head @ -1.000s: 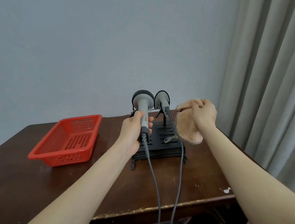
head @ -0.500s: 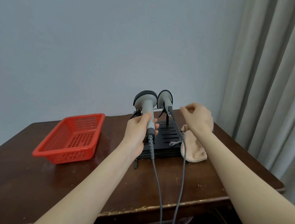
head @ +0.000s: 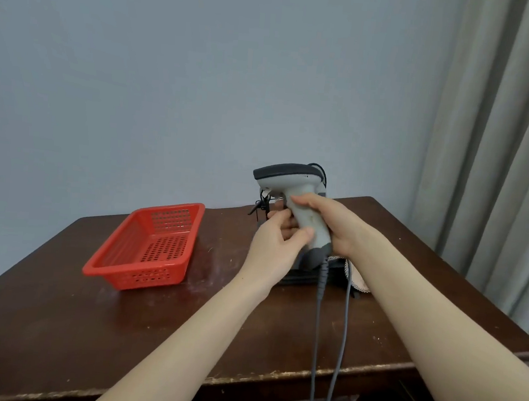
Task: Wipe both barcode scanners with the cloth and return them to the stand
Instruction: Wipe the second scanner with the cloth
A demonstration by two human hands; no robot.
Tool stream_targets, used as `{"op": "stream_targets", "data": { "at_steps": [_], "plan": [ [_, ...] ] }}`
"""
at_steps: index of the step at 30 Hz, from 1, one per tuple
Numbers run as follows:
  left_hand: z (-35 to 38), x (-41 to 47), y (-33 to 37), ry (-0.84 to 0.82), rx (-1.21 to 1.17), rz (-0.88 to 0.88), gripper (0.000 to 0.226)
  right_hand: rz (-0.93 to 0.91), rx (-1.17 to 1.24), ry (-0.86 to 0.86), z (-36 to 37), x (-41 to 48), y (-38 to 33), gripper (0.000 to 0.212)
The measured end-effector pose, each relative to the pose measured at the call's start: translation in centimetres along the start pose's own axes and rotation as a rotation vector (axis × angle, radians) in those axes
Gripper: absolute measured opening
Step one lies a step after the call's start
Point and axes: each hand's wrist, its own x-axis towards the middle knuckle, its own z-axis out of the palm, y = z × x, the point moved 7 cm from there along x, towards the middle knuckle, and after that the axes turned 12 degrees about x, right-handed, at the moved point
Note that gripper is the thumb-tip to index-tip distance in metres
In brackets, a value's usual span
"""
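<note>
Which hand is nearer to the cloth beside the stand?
Right. The right hand grips the scanner handle just above the cloth; the left hand holds the same handle farther left.

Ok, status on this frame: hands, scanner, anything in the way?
Left hand and right hand both grip scanner above stand. Cloth lies on table. Second scanner hidden.

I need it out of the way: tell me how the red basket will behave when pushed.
The basket looks like thin perforated plastic and holds nothing visible, so it is probably light. Its wide flat bottom on the table suggests it slides rather than tips. The slotted walls may flex a little under a grip.
</note>
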Motion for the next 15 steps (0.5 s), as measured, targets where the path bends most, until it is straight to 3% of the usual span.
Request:
{"op": "stream_targets", "data": {
  "at_steps": [3,7,10,15],
  "plan": [
    [-2.9,-0.2,-1.1,0.137,-0.089,-0.043,0.020,0.012,0.065,-0.069,-0.2,-0.2,-0.1,0.030],
    [-6.8,-0.8,-4.0,0.345,-0.391,-0.257,0.042,0.097,0.062,-0.137,-0.2,-1.2,0.4,0.026],
    [-7.7,-0.9,-5.9,0.383,-0.567,-0.356,0.042,0.116,0.009,-0.188,-0.5,-1.7,0.7,0.029],
    [-7.2,-1.0,-7.3,0.346,-0.810,-0.414,0.020,0.139,-0.100,-0.256,-0.6,-2.0,1.6,0.028]
  ]
}}
